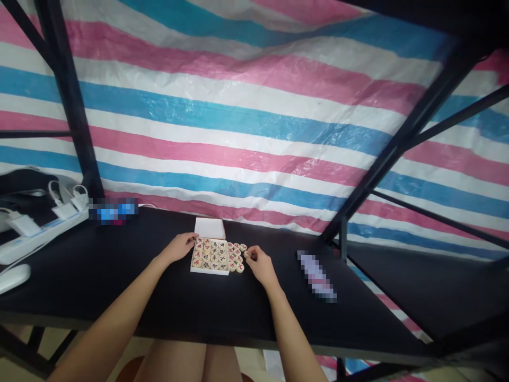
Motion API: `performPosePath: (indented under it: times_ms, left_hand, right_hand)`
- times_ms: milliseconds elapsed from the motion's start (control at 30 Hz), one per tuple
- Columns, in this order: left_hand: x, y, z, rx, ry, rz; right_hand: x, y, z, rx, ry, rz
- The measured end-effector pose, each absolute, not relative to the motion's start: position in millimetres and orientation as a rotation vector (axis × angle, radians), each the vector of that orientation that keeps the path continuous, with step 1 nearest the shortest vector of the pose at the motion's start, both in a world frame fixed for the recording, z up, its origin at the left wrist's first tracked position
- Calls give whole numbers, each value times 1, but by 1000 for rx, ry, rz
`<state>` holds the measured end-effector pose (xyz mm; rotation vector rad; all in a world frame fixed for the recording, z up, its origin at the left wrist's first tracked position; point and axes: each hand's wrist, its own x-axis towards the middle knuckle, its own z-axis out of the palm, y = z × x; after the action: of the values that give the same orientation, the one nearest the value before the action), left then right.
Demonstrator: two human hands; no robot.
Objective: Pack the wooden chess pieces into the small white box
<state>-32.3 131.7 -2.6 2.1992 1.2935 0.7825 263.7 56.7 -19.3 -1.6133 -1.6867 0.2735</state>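
A white box (210, 272) holds rows of round Chinese chess pieces (207, 257) with red and black characters. Its white lid (209, 228) stands open behind it. At the box's back left edge, my left hand (183, 247) has its fingers bent and its fingertips on the side. More loose pieces (235, 258), mostly red-marked, sit in short rows against the box's right side. Just right of them, my right hand (260, 266) pinches one chess piece (247, 254) between thumb and fingers, low over the table. The character on this piece is partly hidden.
The black table (178, 313) carries a power strip (43, 228) with plugs and a white rounded object (15, 278) at the left. Blurred-out items lie at the back left (115, 211) and at the right (316, 276). Black metal posts (369, 170) and striped sheeting stand behind.
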Motion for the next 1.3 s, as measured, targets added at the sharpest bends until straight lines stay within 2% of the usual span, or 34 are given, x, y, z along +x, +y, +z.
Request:
performPosePath:
  times_ms: [467, 600, 733, 933, 1133, 1300]
  left_hand:
    - [-32, 134, -6, 2173, 1303, 775]
    - [-32, 132, -5, 2176, 1299, 771]
    - [-32, 131, -2, 2188, 1292, 774]
    - [-32, 129, 0, 2206, 1305, 766]
    - [-32, 132, -4, 2204, 1294, 780]
    - [-34, 134, -7, 2199, 1285, 798]
  right_hand:
    - [257, 53, -16, -1608, -1691, 194]
    - [221, 45, 5, -1548, -1881, -11]
    - [174, 49, 20, -1501, -2167, -27]
    - [142, 70, 20, -1584, -2244, -4]
    - [172, 65, 25, -1574, -2120, 3]
    - [244, 54, 5, -1519, -1736, 200]
